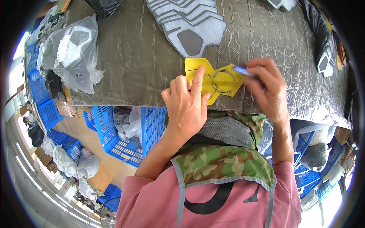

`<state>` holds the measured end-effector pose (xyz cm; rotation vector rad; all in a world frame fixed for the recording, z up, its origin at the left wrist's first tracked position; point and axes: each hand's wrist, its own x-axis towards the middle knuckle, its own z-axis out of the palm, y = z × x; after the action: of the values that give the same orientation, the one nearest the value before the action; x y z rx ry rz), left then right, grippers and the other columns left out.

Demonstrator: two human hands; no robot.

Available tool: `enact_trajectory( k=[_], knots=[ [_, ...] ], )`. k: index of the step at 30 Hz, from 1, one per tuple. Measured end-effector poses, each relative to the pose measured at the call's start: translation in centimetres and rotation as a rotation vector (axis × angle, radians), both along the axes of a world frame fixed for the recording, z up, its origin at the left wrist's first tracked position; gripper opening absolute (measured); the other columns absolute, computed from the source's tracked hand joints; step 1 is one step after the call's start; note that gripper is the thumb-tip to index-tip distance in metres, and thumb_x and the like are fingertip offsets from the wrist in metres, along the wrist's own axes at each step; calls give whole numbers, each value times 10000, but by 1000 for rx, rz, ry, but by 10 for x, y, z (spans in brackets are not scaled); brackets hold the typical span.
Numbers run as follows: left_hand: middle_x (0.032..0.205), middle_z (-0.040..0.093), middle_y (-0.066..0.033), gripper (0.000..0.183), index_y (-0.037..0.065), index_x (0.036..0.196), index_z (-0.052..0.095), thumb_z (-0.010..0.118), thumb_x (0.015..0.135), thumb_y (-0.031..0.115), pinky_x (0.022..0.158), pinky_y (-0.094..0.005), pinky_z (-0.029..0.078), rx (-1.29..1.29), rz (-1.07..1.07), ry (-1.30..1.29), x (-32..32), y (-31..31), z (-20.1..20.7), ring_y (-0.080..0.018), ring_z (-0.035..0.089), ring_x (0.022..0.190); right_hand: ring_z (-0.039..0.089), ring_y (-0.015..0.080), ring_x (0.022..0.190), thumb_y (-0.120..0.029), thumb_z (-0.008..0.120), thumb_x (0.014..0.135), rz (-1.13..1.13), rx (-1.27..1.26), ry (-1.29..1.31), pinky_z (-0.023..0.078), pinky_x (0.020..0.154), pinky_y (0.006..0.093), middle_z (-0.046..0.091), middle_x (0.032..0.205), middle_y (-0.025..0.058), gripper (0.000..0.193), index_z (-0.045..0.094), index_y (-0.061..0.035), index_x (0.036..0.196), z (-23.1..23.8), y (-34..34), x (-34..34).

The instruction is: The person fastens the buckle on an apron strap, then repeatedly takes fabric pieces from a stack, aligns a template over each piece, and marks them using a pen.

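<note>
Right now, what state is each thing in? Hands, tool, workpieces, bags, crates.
Yellow template: lying on the covered table, near its edge
Left hand: index finger and thumb on the template
Right hand: closed on a blue pen-like tool, motion-blurred
Blue pen-like tool: held at the template's right end; contact unclear
Grey-white pieces: stacked, fanned
Plastic bag: filled, crumpled; sealing unclear
Blue crate: open-topped, bags inside

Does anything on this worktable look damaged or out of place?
Only the dark table covering stands out: it is crinkled, with many pale creases, so it looks worn. I see no spill, and the yellow sheet under the left hand shows no obvious damage.
</note>
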<state>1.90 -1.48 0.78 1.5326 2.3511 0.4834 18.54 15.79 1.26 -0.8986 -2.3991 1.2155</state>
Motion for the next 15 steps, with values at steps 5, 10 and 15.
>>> enact_trajectory(
  k=[5, 10, 15],
  knots=[
    [1062, 466, -98, 677, 129, 1510, 446, 697, 888, 222, 835, -428, 329, -30, 4, 13, 1, -1, 1, -272, 481, 999, 613, 178, 773, -239, 688, 967, -120, 210, 195, 489, 714, 315, 653, 940, 81, 208, 719, -34, 977, 16, 12, -5],
    [1060, 467, -98, 684, 123, 1513, 438, 696, 886, 216, 835, -429, 332, -38, 12, 7, 1, 1, 2, -275, 483, 1002, 614, 242, 771, -170, 696, 936, 66, 177, 187, 455, 756, 360, 686, 877, 38, 103, 683, -69, 948, 8, -4, -24],
    [1056, 468, -99, 680, 115, 1507, 442, 698, 882, 201, 827, -432, 335, -18, 4, 10, 1, 2, 2, -280, 488, 993, 612, 257, 771, -142, 698, 919, 113, 271, 178, 446, 794, 377, 674, 865, 38, 83, 671, -75, 962, 5, -8, -33]
  ],
)
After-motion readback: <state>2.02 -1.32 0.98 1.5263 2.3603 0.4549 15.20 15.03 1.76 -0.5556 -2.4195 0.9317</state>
